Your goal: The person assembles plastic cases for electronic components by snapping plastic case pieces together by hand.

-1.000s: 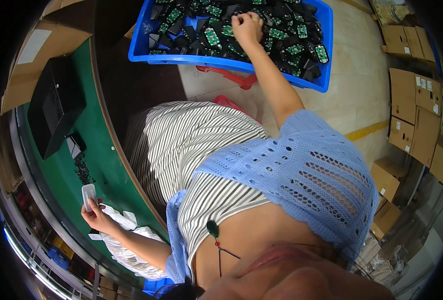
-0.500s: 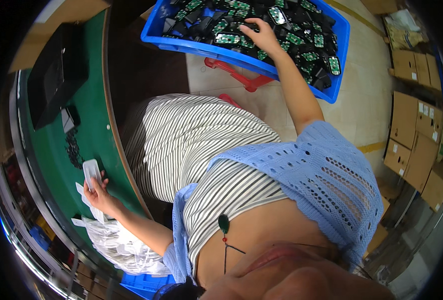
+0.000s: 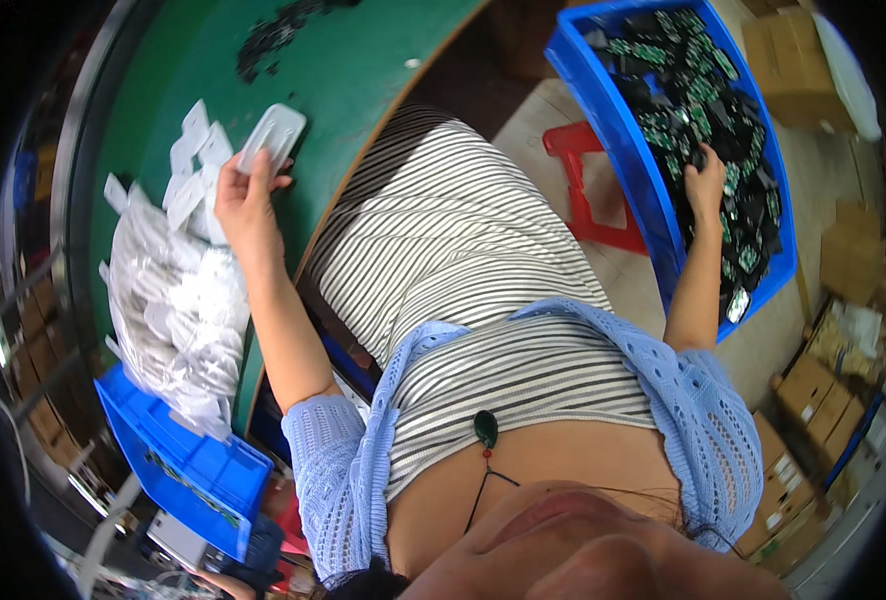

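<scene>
My left hand (image 3: 250,212) grips a translucent white plastic shell (image 3: 277,130) with rounded corners, thumb across it, above the green tabletop. Just beyond and beside that hand lie several loose white plastic pieces (image 3: 185,155). My right arm reaches over the side of a blue bin (image 3: 618,120). Inside it my right hand (image 3: 704,190) has its fingers bent and drawn together among green circuit boards and black casings (image 3: 698,85). What the fingertips hold is too small and dark to make out.
A clear bag of white parts (image 3: 168,310) rests at the table's edge, above another blue bin (image 3: 188,450). Small black pieces (image 3: 268,40) lie on the green table (image 3: 363,60). A red stool (image 3: 593,190) stands by the bin. Cardboard boxes (image 3: 823,400) are stacked right. Another person's arm (image 3: 225,583) shows lower left.
The view has turned, so the table and bin appear shifted right. My right hand has gone from hovering with fingers apart to down among the boards. My left hand still holds the shell.
</scene>
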The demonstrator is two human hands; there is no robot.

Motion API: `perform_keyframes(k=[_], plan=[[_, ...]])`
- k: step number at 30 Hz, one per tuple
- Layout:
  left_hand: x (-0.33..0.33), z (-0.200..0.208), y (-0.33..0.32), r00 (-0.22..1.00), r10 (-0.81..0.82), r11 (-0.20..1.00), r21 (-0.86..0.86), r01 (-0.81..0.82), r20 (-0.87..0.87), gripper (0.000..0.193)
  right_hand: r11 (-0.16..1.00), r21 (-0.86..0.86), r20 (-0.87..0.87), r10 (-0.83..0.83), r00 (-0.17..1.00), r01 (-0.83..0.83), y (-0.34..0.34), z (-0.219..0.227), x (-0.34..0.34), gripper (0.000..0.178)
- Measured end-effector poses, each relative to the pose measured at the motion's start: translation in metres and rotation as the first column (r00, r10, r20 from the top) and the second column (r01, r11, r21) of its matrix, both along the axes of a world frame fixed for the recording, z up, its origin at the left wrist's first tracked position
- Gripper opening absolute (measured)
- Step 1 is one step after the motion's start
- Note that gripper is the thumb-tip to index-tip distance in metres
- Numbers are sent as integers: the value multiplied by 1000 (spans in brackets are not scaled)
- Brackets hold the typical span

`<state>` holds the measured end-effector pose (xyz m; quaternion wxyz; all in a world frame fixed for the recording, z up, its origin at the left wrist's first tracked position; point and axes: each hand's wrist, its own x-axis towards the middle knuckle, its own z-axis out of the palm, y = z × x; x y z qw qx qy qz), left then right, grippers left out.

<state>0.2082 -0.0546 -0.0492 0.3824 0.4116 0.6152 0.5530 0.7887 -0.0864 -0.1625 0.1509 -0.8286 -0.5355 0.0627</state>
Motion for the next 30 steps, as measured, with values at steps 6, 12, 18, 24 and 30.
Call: perform_keyframes(k=[6,12,18,24,30], plan=[[12,19,-14,998,28,1000,1,-28,51,26,927,281,57,241,969,-247,39,55,-107,36],[40,25,-23,952,-37,998,59,20,303,21,609,553,-495,789,364,-569,55,142,-321,27],[50,26,-38,917,-97,992,115,57,386,23,511,664,-534,835,132,-546,93,135,-392,20],[23,18,-42,978,210,977,35,-209,-11,20,304,551,71,910,407,-777,134,124,-420,18],[29,18,-43,953,190,977,52,-208,237,23,219,497,93,949,303,-839,150,105,-420,25]])
